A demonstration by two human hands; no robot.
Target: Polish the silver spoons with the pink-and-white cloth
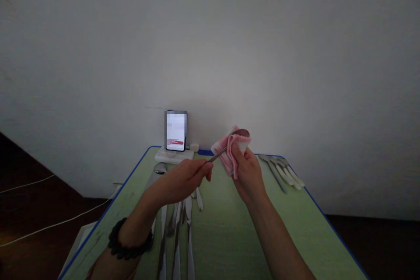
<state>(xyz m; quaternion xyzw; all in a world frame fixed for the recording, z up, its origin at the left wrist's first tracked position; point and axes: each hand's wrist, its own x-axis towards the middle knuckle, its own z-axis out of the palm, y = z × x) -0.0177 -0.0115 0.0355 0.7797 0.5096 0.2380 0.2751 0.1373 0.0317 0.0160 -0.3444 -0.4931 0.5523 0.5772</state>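
Observation:
My left hand (190, 176) is closed around the handle of a metal spoon (218, 155), held in the air above the table and tilted up to the right. A folded pink and white cloth (233, 151) wraps the spoon near its bowl, and my right hand (248, 170) grips that cloth with the thumb on top. The spoon's bowl sticks out past the cloth's upper edge. Below my left arm lie several metal knives (177, 236) and other cutlery, partly hidden by the hand and forearm. A spoon bowl (160, 168) shows just behind my left wrist.
The green table (226, 236) has a blue edge and stands against a pale wall (262, 52). A lit phone (176, 131) leans upright on a white stand (173, 156) at the back. Several spoons (282, 170), some white-handled, lie at the back right. White cables (59, 224) run at the left.

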